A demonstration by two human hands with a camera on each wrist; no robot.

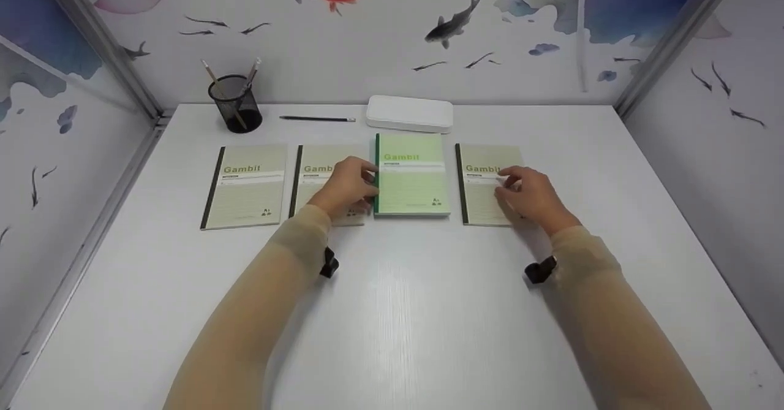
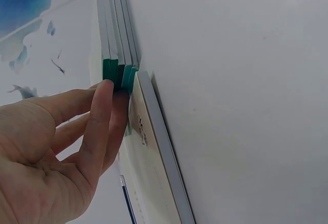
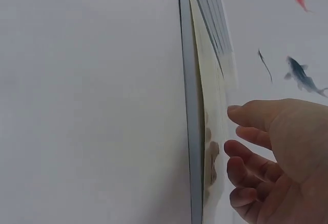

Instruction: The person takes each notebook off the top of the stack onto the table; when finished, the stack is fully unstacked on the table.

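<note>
A stack of notebooks with a green one (image 1: 411, 180) on top lies in the middle of the row. In the left wrist view several spines (image 2: 122, 76) show, mostly green. My left hand (image 1: 348, 184) touches this spine side with its fingertips, over a beige notebook (image 1: 306, 195) that it partly covers. Above the rightmost beige notebook (image 1: 481, 198) hovers my right hand (image 1: 531, 194), its fingers loosely bent and holding nothing. In the right wrist view a gap separates those fingertips (image 3: 234, 110) from the stack.
Another beige notebook (image 1: 245, 198) lies at the left end. Behind the row are a black mesh pen cup (image 1: 237, 106) with pencils, a dark pencil (image 1: 317, 118) and a white case (image 1: 409, 114). Printed walls enclose the white table (image 1: 392, 324) at the back and sides.
</note>
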